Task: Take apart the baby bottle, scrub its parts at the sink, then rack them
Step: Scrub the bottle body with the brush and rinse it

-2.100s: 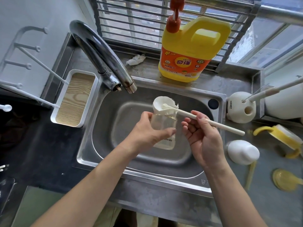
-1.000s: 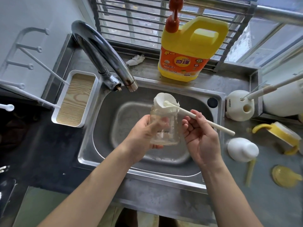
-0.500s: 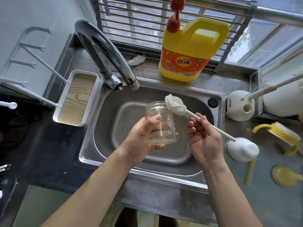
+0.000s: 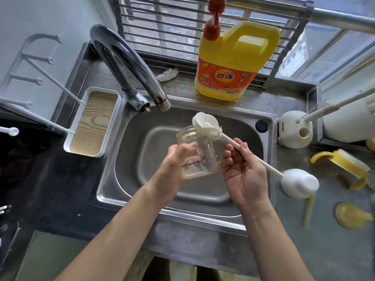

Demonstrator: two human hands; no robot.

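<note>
1. Left hand (image 4: 174,165) grips the clear bottle body (image 4: 199,157), which is tilted with its mouth toward the tap (image 4: 125,57), above the sink (image 4: 129,169) basin.
2. Right hand (image 4: 243,171) pinches the brush (image 4: 207,125) handle. The white head rests at the bottle's rim.
3. Bench (image 4: 304,250), right of the sink: white dome cap (image 4: 298,182) and yellow handled collar (image 4: 341,161), lying apart.
</note>
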